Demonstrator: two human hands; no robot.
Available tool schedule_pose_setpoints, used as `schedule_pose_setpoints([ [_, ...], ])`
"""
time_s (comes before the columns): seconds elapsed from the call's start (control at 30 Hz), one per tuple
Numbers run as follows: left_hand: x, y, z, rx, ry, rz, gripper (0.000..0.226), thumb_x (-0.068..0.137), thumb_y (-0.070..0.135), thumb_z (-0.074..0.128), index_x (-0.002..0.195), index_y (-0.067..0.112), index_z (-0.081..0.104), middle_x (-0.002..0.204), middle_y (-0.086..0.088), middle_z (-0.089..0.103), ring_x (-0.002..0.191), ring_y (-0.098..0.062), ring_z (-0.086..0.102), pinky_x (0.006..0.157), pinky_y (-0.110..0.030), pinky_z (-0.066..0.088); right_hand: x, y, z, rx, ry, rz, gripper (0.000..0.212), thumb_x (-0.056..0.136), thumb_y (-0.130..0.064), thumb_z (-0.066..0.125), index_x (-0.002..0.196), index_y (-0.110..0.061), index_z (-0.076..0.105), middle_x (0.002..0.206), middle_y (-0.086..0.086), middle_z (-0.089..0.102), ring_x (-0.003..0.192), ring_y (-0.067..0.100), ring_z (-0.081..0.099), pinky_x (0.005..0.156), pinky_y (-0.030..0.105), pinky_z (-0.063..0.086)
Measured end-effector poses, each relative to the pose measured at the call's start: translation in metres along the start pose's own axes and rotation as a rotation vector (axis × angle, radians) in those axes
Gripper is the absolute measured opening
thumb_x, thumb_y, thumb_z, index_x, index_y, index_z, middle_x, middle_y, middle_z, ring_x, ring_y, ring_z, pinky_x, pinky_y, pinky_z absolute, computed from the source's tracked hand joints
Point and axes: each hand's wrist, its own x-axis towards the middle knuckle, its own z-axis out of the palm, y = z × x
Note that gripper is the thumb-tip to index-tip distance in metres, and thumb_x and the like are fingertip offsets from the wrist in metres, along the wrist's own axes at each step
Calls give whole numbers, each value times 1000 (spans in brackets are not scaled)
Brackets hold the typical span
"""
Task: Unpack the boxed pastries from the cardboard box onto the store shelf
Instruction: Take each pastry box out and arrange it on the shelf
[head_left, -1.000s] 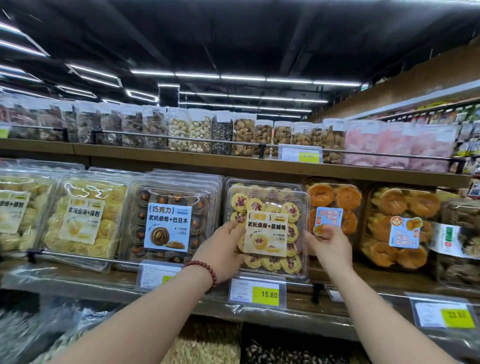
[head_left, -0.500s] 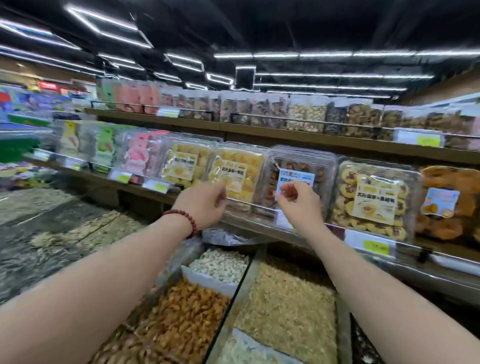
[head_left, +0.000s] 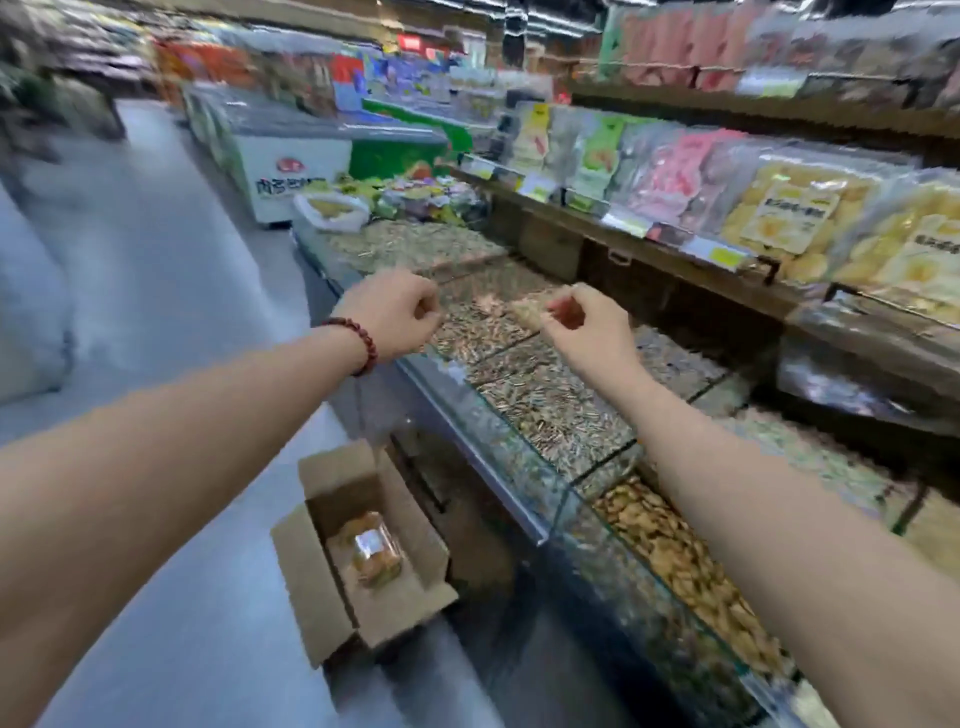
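Observation:
An open cardboard box (head_left: 311, 587) stands on the floor at the foot of the counter. One clear pack of golden pastries (head_left: 370, 551) lies in it. Both hands hang in the air over the bulk bins, well above the box. My left hand (head_left: 395, 309), with a red bead bracelet on the wrist, has its fingers curled in and holds nothing. My right hand (head_left: 587, 327) is curled the same way, empty. The store shelf (head_left: 675, 260) runs along the right with clear pastry boxes (head_left: 784, 218) leaning on its rail. The picture is blurred.
Glass-fronted bulk bins (head_left: 524, 415) of seeds and nuts lie between me and the shelf. A white chest freezer (head_left: 291, 161) stands farther down the aisle. The grey floor (head_left: 156, 270) stretches to the left of the box.
My view has swung left and down from the shelf to the aisle. Both hands have left the pastry boxes on the shelf and pulled back over the bins. The floor box has come into view.

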Motion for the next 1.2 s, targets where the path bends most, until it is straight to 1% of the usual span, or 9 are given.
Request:
schedule_pose_setpoints([
  [0.1, -32, -66, 12, -21, -14, -144, 17, 88, 20, 53, 73, 14, 57, 75, -5, 62, 74, -25, 58, 68, -39, 53, 2, -29, 77, 29, -148, -43, 12, 84, -17, 67, 92, -8, 67, 79, 2, 61, 75, 13, 53, 64, 18, 32],
  [0.17, -47, -100, 26, -28, -45, -219, 18, 88, 21, 53, 72, 16, 56, 73, -2, 58, 77, -27, 60, 70, -39, 53, 4, -40, 121, 43, -221, -66, 14, 83, -19, 68, 92, -8, 68, 78, 1, 60, 75, 14, 54, 67, 22, 37],
  [0.3, -57, -160, 58, -35, -122, -348, 19, 89, 21, 53, 86, 7, 66, 85, -10, 67, 80, -28, 59, 66, -30, 43, 9, -45, 206, 79, -376, -61, 12, 82, -23, 69, 89, -13, 66, 77, 1, 63, 78, 18, 60, 75, 30, 46],
  [0.43, -46, -219, 104, -75, -177, -411, 20, 90, 21, 53, 89, 6, 66, 89, -11, 68, 83, -28, 60, 66, -28, 41, 19, -24, 291, 80, -514, -12, 11, 82, -24, 67, 89, -16, 65, 79, 0, 63, 76, 15, 58, 72, 28, 46],
  [0.6, -16, -302, 192, -196, -338, -588, 18, 89, 19, 52, 90, 8, 66, 93, -9, 69, 88, -27, 62, 72, -34, 51, 38, 29, 396, 69, -677, 196, 7, 85, -22, 64, 90, -17, 63, 82, -4, 60, 70, 5, 51, 69, 23, 40],
  [0.77, -14, -359, 273, -324, -423, -796, 19, 87, 18, 51, 93, 9, 67, 95, -9, 69, 89, -27, 62, 78, -36, 53, 47, 78, 469, -16, -816, 370, 9, 88, -20, 62, 96, -15, 63, 83, -4, 58, 79, 12, 53, 61, 22, 39],
  [0.9, -29, -380, 332, -478, -482, -937, 18, 88, 18, 51, 89, 9, 66, 91, -8, 67, 88, -26, 61, 76, -33, 50, 31, 110, 518, -77, -882, 550, 6, 88, -21, 63, 93, -20, 60, 88, -4, 60, 88, 15, 58, 75, 29, 50],
  [1.07, -57, -416, 448, -621, -532, -1100, 15, 86, 15, 51, 79, 9, 63, 78, -5, 63, 77, -22, 57, 66, -25, 42, -8, 170, 612, -79, -991, 697, 7, 86, -14, 65, 86, -19, 60, 76, -6, 59, 80, 16, 58, 74, 29, 47],
  [1.2, -79, -426, 541, -720, -607, -1167, 13, 87, 16, 55, 91, 9, 65, 93, -7, 67, 92, -24, 61, 78, -25, 46, -40, 224, 681, -84, -960, 786, 17, 84, -10, 67, 78, -22, 55, 67, -10, 54, 63, 7, 52, 56, 8, 40],
])
